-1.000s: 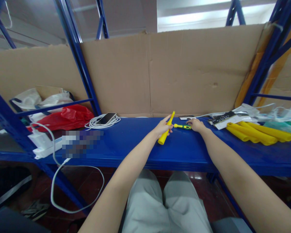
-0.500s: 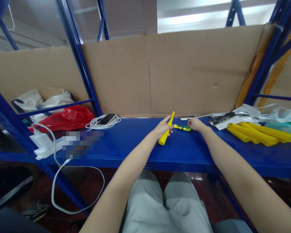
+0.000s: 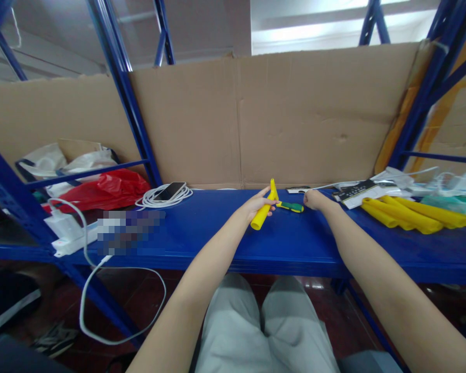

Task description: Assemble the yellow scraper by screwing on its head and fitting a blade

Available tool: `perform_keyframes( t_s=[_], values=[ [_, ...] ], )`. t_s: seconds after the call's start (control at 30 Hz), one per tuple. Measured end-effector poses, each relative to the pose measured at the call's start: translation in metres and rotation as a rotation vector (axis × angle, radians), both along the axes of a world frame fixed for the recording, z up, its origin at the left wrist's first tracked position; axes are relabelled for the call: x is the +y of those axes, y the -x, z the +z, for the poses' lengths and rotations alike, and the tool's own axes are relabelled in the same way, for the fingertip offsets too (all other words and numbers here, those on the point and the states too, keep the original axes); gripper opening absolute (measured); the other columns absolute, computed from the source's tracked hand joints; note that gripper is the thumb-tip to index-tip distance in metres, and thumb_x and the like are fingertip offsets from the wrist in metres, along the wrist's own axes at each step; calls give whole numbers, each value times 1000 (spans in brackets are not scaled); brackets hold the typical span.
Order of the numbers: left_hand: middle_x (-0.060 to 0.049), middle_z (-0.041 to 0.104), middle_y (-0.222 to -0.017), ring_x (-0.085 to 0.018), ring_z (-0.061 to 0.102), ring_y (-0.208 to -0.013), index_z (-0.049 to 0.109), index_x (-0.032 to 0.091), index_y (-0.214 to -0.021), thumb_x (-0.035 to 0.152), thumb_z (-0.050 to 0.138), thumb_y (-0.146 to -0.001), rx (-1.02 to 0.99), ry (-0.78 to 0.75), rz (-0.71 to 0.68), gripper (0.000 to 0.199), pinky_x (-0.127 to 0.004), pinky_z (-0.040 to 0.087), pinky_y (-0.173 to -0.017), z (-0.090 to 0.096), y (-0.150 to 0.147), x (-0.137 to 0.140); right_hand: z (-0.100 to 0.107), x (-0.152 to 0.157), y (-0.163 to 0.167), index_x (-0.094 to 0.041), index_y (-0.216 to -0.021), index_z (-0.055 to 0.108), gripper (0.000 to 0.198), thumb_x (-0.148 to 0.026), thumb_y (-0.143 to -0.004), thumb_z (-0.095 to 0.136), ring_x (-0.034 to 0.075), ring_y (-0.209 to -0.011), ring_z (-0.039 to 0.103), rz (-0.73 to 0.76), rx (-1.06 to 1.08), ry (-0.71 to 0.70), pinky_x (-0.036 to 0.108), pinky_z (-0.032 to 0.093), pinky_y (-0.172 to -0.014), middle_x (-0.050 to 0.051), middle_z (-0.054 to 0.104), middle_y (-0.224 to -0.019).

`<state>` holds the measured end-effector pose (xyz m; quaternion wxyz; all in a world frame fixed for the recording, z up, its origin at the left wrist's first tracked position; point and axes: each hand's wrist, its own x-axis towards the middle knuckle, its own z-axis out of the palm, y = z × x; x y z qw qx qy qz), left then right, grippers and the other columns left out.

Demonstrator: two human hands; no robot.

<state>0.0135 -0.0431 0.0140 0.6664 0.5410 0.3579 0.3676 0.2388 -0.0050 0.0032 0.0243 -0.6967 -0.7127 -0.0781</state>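
My left hand (image 3: pixel 258 206) is closed around a yellow tube (image 3: pixel 261 215), tilted with its wide round end toward me and its narrower end pointing up and away. Just right of my left fingers is a green-and-yellow handle (image 3: pixel 291 206), like a screwdriver's. Its left end reaches the left thumb; whether they touch I cannot tell. Beside the handle's right end my right hand (image 3: pixel 314 199) is curled closed. What its fingers hold, if anything, is hidden.
Several yellow tubes (image 3: pixel 415 215) lie at right beside black-and-white packaging (image 3: pixel 359 191). A flat card (image 3: pixel 297 190) lies behind my hands. At left are a phone (image 3: pixel 171 191) on coiled white cable, a power strip (image 3: pixel 75 241) and a red bag (image 3: pixel 112 189). Cardboard (image 3: pixel 190 124) walls the back.
The yellow tube has turned slightly, and its narrow end looks broader now. The green-and-yellow handle has rolled or turned a little. My right hand sits slightly farther from the handle.
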Motion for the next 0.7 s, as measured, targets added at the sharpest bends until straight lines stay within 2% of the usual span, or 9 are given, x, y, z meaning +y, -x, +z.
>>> perform_keyframes(
  t_s=[0.27, 0.33, 0.43, 0.53, 0.6, 0.7],
  values=[
    [-8, 65, -95, -4, 51, -48, 21, 30, -147, -4, 48, -82, 7, 7, 10, 79, -14, 37, -42, 2, -1, -4, -5, 2, 2, -12, -85, 70, 28, 2, -68, 51, 25, -95, 65, -26, 39, 0, 27, 48, -77, 15, 70, -91],
    [-7, 65, -93, -4, 51, -48, 21, 31, -147, -4, 48, -82, 2, 7, 12, 79, -14, 37, -42, 3, -1, -4, -5, 2, 1, -13, -89, 67, 28, 0, -71, 51, 23, -95, 64, -21, 105, -51, 26, 48, -79, 14, 70, -95],
    [-6, 65, -92, -4, 51, -48, 20, 31, -147, -3, 51, -81, -3, 5, 9, 81, -14, 38, -42, 2, 0, -1, -4, 3, 4, -14, -91, 62, 21, -5, -76, 51, 19, -92, 64, 36, 359, -216, 26, 47, -81, 11, 68, -97],
    [-6, 65, -92, -5, 51, -49, 19, 32, -148, -2, 53, -80, -2, -4, -17, 83, -14, 39, -43, 0, 1, 1, -1, 4, 13, -16, -85, 55, 9, -12, -77, 53, 16, -84, 63, 192, 687, -340, 28, 49, -78, 9, 67, -91],
    [-6, 65, -92, -5, 52, -50, 19, 33, -148, -2, 53, -79, 1, -17, -54, 84, -14, 39, -44, 0, 1, 2, 1, 3, 21, -18, -82, 51, 8, -18, -76, 56, 15, -79, 62, 316, 888, -361, 28, 50, -74, 5, 65, -85],
    [-6, 65, -92, -6, 52, -51, 22, 33, -147, -2, 54, -78, 2, -45, -129, 84, -15, 39, -45, -1, 2, 0, 4, -1, 32, -20, -79, 47, 17, -26, -72, 62, 14, -72, 60, 454, 1095, -309, 29, 51, -68, 1, 62, -77]
  ],
)
